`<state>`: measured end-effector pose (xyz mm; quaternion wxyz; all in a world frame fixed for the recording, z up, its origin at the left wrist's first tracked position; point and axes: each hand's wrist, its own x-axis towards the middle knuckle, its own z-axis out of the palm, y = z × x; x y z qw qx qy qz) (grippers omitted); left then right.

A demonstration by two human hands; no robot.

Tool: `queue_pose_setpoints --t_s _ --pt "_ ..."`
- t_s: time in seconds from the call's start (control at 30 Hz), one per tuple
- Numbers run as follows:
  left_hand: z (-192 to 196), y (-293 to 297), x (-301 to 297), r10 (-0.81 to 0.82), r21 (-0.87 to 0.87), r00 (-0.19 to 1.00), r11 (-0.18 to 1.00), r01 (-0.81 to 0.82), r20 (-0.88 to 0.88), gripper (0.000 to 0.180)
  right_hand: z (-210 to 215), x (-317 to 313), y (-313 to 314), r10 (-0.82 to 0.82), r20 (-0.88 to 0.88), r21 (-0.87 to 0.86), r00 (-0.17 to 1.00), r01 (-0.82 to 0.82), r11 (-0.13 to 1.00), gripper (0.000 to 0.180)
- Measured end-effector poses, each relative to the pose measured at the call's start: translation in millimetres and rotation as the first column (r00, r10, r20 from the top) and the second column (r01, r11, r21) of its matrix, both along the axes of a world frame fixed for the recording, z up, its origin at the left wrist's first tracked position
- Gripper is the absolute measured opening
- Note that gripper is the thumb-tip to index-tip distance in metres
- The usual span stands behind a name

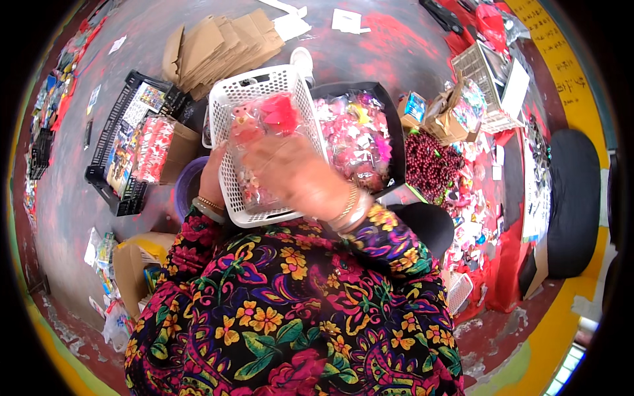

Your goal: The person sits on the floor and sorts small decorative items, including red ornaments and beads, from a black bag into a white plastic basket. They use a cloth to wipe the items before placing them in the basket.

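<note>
A white perforated plastic basket (309,112) sits in front of me, holding clear-bagged pink and red trinkets (281,113). My left hand (211,177) is at the basket's left side, gripping its rim; most of its fingers are hidden behind the wall. Over the middle of the basket reaches my right hand (297,173), its fingers smeared by motion above the bagged pieces. Whether it holds anything cannot be made out. Just right of the basket, a black tray (395,142) is heaped with more bagged pink and red trinkets (353,138).
Flattened cardboard (221,49) lies beyond the basket. A black crate (105,155) with packages and a purple tub (188,188) stand to the left. On the right are dark red beads (432,165), a cardboard box (446,125), a pale crate (492,119) and a black stool (573,204).
</note>
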<state>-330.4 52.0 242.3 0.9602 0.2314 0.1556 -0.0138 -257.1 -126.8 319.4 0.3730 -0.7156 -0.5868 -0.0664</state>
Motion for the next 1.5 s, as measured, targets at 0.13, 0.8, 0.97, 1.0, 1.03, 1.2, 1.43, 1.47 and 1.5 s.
queue_pose_setpoints --t_s 0.13,0.8,0.97,1.0,1.03,1.2,1.43,1.47,1.5 --pt "-3.0 2.3 -1.5 0.006 0.049 1.0 0.999 -0.007 0.008 0.041 -8.0 56.5 -67.3 -0.321 -0.649 0.205 0.69 0.565 0.799 0.021" --pt "16.5 -11.8 1.7 0.134 0.17 0.982 0.979 -0.111 -0.133 0.037 -336.9 110.2 -159.9 -0.748 -0.599 -0.779 -0.285 0.421 0.464 0.03" --pt "38.1 -17.4 -4.7 0.005 0.116 0.986 0.993 0.015 -0.167 0.041 -342.5 101.4 -166.2 -0.391 -0.614 -0.75 -0.686 0.353 0.559 0.017" --pt "38.1 -16.2 -7.4 -0.016 0.111 0.988 0.993 0.033 -0.152 0.042 -347.7 104.2 -164.1 -0.352 -0.615 -0.736 -0.706 0.354 0.577 0.014" --pt "37.2 -14.0 -10.6 -0.037 0.108 0.99 0.993 0.052 -0.137 0.042 -353.4 106.4 -160.6 -0.312 -0.614 -0.722 -0.725 0.355 0.594 0.014" --pt "37.2 -15.3 -7.9 0.021 0.121 0.985 0.993 -0.001 -0.169 0.042 -420.1 115.1 -160.6 -0.298 -0.646 -0.723 -0.703 0.439 0.533 0.028" --pt "46.3 -20.5 -7.5 0.082 0.168 0.975 0.985 -0.047 -0.204 0.039 -367.5 112.4 -140.0 -0.31 -0.599 -0.781 -0.738 0.455 0.427 0.02" --pt "42.9 -18.3 -8.3 0.071 0.167 0.977 0.985 -0.037 -0.2 0.039 -358.3 110.2 -140.8 -0.275 -0.627 -0.752 -0.729 0.474 0.458 0.016" --pt "36.7 -14.3 -10.2 0.064 0.168 0.979 0.985 -0.031 -0.194 0.039 -345.3 107.8 -141.2 -0.239 -0.654 -0.719 -0.718 0.492 0.491 0.017"
